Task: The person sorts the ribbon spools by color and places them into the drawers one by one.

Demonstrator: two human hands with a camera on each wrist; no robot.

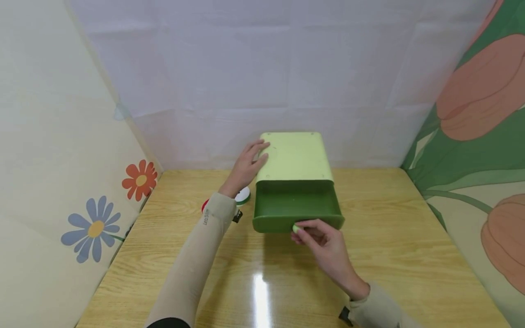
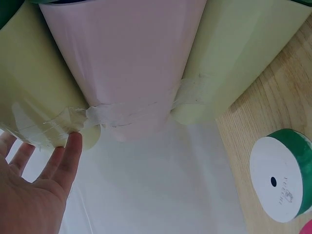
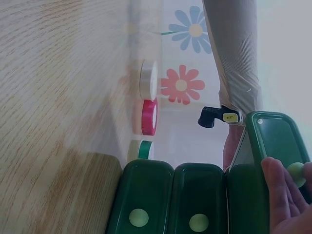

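A stacked drawer unit (image 1: 294, 157) with a pale green top stands at the back of the table. Its top green drawer (image 1: 272, 223) is pulled out, and the inside looks bare. My right hand (image 1: 328, 246) pinches the drawer's small round knob (image 1: 295, 228) between thumb and fingers. At the unit's rear left edge, my left hand (image 1: 246, 166) rests with extended fingers against the upper tier. The left wrist view shows that hand's fingertips touching clear tape (image 2: 68, 119) along the tiers. Two lower drawers (image 3: 146, 187), each with a round knob, are closed in the right wrist view.
Left of the unit stand several ribbon spools: a green one (image 2: 278, 175), a pink-red one (image 3: 149, 117) and a white one (image 3: 147, 80). A pale sheet (image 1: 229, 73) hangs close behind the unit. Flower-printed panels (image 1: 484, 91) flank the wooden table (image 1: 410, 255).
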